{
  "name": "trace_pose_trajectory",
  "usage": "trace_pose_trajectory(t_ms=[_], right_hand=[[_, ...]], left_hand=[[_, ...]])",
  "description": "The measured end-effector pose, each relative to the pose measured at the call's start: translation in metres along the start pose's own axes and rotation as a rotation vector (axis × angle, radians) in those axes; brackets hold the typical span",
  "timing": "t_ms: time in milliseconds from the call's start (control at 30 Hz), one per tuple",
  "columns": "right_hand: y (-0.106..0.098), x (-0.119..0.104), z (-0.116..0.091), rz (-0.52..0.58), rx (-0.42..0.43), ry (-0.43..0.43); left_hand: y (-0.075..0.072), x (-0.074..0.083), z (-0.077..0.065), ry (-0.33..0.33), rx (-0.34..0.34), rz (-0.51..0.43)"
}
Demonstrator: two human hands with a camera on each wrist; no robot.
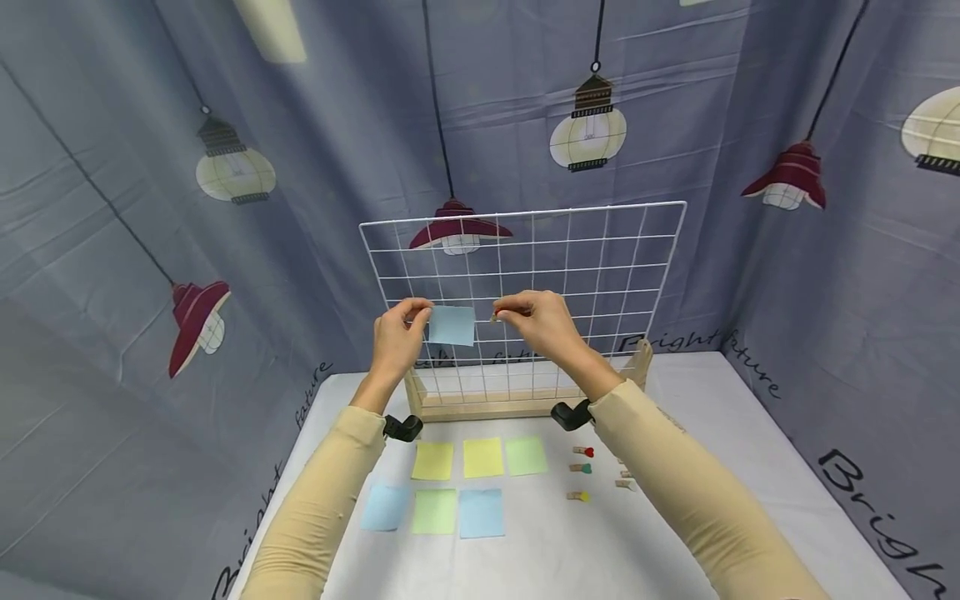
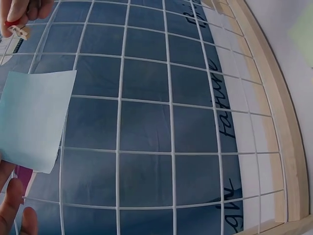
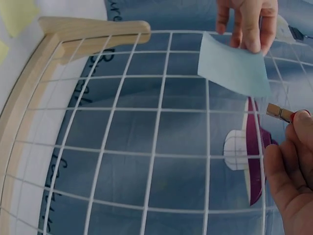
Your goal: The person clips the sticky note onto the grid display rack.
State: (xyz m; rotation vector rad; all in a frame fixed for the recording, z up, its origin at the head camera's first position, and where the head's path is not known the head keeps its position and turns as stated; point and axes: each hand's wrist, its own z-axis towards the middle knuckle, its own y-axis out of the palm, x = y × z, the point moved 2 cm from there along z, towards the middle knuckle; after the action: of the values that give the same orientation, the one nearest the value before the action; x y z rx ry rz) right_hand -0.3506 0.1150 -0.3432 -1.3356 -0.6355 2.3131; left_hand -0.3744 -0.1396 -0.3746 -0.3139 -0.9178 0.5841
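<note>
Above the bench [image 1: 705,400], towards its far edge and before a wire grid [image 1: 525,213], the left hand [image 1: 397,337] grips a blue note [image 1: 452,325] by its left edge, the sheet upright. The right hand's grip [image 1: 543,321] pinches a clothespin [image 3: 279,112] by its red end, long axis slanting, wooden tip pointing down and towards the note, apart from it.

Notes [image 1: 482,457] L of clips [image 1: 581,468], some prob. behind sleeve [image 1: 697,492]

Blue note [image 2: 36,120] before white grid [image 2: 170,104]
</note>
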Motion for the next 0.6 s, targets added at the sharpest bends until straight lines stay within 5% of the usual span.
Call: trace_pose_trajectory(t_ms=[600], right_hand=[[0.003, -0.03, 0.024, 0.024, 0.002, -0.018]], left_hand=[[-0.004, 0.016, 0.012, 0.03, 0.055, -0.029]])
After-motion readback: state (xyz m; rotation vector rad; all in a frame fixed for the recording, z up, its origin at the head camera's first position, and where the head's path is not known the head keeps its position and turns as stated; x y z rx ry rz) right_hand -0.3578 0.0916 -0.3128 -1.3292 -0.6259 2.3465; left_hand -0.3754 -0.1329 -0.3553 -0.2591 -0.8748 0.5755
